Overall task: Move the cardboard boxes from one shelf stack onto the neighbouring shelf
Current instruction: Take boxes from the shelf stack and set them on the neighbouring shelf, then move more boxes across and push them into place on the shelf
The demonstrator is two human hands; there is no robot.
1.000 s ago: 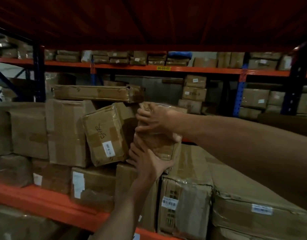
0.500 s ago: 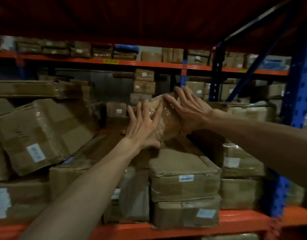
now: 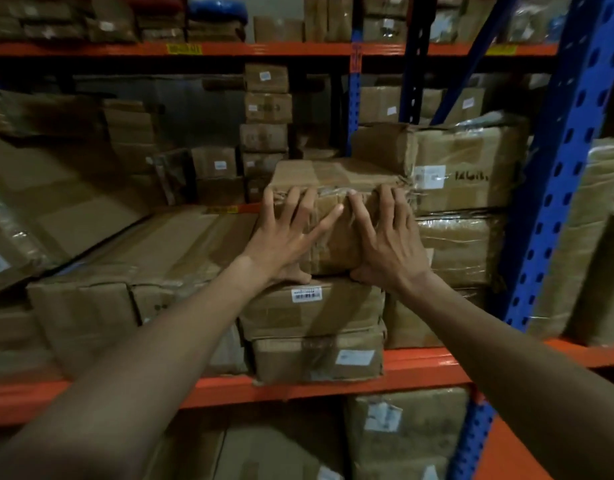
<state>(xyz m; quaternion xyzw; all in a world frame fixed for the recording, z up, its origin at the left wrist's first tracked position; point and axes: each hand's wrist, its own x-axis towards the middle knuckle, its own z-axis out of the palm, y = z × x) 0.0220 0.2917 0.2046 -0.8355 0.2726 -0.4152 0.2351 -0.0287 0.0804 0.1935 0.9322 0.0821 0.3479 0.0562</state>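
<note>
A small taped cardboard box (image 3: 333,181) rests on top of a stack of two flat boxes (image 3: 312,317) on the orange shelf beam (image 3: 420,368). My left hand (image 3: 288,237) lies flat on its front face with fingers spread. Beside it, my right hand (image 3: 385,240) presses on the same face, thumb tucked under the box's lower edge. To the right, a larger box (image 3: 465,168) with a white label touches the small box.
A blue perforated upright (image 3: 555,188) stands at the right of the bay. Large flat boxes (image 3: 136,258) fill the shelf to the left. More boxes (image 3: 265,109) are stacked on a rear rack, and wrapped boxes (image 3: 402,431) sit on the level below.
The small box has gone from the left stack, rightwards through the air, down onto the stack by the blue upright. Both hands now lie on its front face.
</note>
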